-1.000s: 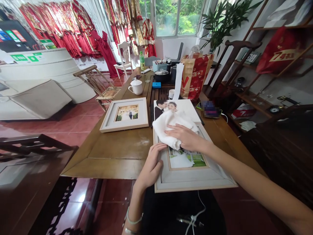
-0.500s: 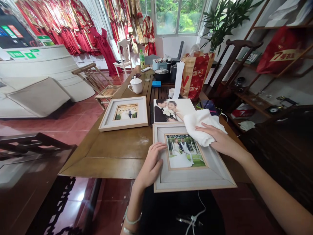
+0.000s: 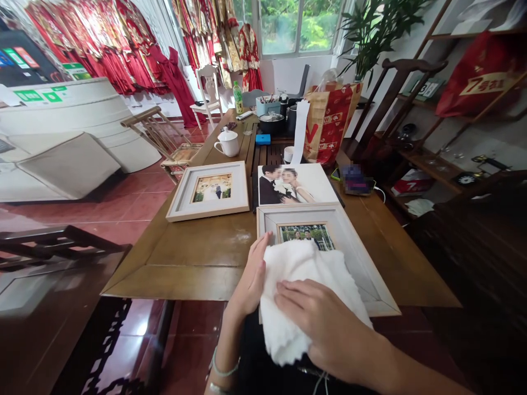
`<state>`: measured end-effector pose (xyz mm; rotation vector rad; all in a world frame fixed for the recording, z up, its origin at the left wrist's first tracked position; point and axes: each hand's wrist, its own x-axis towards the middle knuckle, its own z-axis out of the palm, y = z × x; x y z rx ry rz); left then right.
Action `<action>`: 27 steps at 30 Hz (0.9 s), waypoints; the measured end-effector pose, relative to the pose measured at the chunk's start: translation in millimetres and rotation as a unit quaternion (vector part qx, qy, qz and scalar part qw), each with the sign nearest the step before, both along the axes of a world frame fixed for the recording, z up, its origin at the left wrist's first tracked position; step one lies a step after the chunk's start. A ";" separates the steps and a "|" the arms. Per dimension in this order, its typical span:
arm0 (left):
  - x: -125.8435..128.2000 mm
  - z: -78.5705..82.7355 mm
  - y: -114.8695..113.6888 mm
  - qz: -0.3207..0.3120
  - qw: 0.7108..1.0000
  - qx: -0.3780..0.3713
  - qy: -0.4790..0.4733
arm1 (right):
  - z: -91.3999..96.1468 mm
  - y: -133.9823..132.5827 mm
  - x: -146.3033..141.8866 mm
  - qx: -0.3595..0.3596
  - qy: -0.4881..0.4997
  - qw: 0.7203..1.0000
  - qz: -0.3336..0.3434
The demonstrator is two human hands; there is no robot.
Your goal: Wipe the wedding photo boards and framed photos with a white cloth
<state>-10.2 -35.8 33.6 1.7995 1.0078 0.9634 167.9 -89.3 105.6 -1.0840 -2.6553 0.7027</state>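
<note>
A pale wooden picture frame [image 3: 354,247] with a wedding photo lies at the near edge of the wooden table [image 3: 197,258], overhanging toward me. My left hand [image 3: 249,280] grips its left edge, fingers curled over the rim. My right hand [image 3: 325,323] lies flat on a white cloth [image 3: 300,274], pressing it onto the frame's near part and covering most of the photo. A second framed photo [image 3: 209,189] lies farther left, and a loose photo print [image 3: 294,184] lies just beyond the near frame.
A phone [image 3: 356,184] on a cable lies right of the print. Farther back stand a white teapot [image 3: 228,142], a blue box [image 3: 262,139], a pot and a red-and-brown bag [image 3: 329,129]. Wooden chairs flank the table; shelves stand on the right, red garments hang behind.
My right hand has drawn the cloth from the frame's far right corner down to its near edge, now hiding most of the photo. The left hand has kept its hold on the left edge.
</note>
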 end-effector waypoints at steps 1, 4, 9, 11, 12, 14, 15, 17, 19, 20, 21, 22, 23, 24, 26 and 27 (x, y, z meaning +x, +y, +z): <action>-0.3 -0.5 0.3 0.001 1.000 -0.003 -0.002 | 3.0 -3.4 4.7 -0.021 0.019 0.999 0.021; -0.6 -1.9 1.0 0.003 1.000 -0.006 0.000 | 12.0 -6.1 30.3 -0.084 0.045 0.995 0.041; -0.8 -1.8 1.7 -0.008 0.999 0.022 0.031 | 17.7 -9.0 88.7 -0.125 0.014 0.991 -0.041; -1.5 -1.5 2.1 -0.023 0.999 0.030 0.031 | 14.5 -9.9 109.2 -0.111 -0.016 0.988 -0.103; -1.9 -1.4 2.4 -0.029 0.999 0.032 0.029 | 12.1 -9.0 117.4 -0.097 -0.032 0.986 -0.132; -2.6 -1.2 2.9 -0.035 0.998 0.034 0.028 | 6.3 -2.6 128.4 -0.065 -0.060 0.979 -0.183; -2.8 -1.0 3.2 -0.036 0.998 0.035 0.029 | 3.4 3.2 130.9 -0.045 -0.072 0.974 -0.208; -3.0 -0.3 3.5 -0.036 0.998 0.037 0.032 | -2.0 19.2 130.6 -0.001 -0.087 0.963 -0.253; -2.8 0.9 3.4 -0.036 0.998 0.039 0.035 | -6.8 39.1 125.4 0.049 -0.091 0.952 -0.289; -2.7 1.5 3.3 -0.037 0.998 0.039 0.036 | -9.1 49.4 122.2 0.071 -0.089 0.948 -0.297; -2.6 2.1 3.0 -0.037 0.998 0.039 0.036 | -11.5 59.5 119.5 0.089 -0.085 0.948 -0.294; -2.5 2.5 2.7 -0.037 0.998 0.039 0.036 | -14.1 69.0 117.5 0.105 -0.079 0.950 -0.284; -2.4 2.8 2.4 -0.037 0.998 0.039 0.036 | -16.8 77.5 116.6 0.118 -0.075 0.953 -0.268; -2.3 2.9 2.2 -0.037 0.998 0.038 0.035 | -19.6 84.9 116.7 0.127 -0.075 0.957 -0.249; -2.3 2.7 1.8 -0.037 0.998 0.035 0.031 | -25.0 95.4 119.5 0.135 -0.090 0.962 -0.218; -2.3 2.4 1.8 -0.036 0.998 0.034 0.029 | -27.2 98.1 121.6 0.135 -0.101 0.963 -0.210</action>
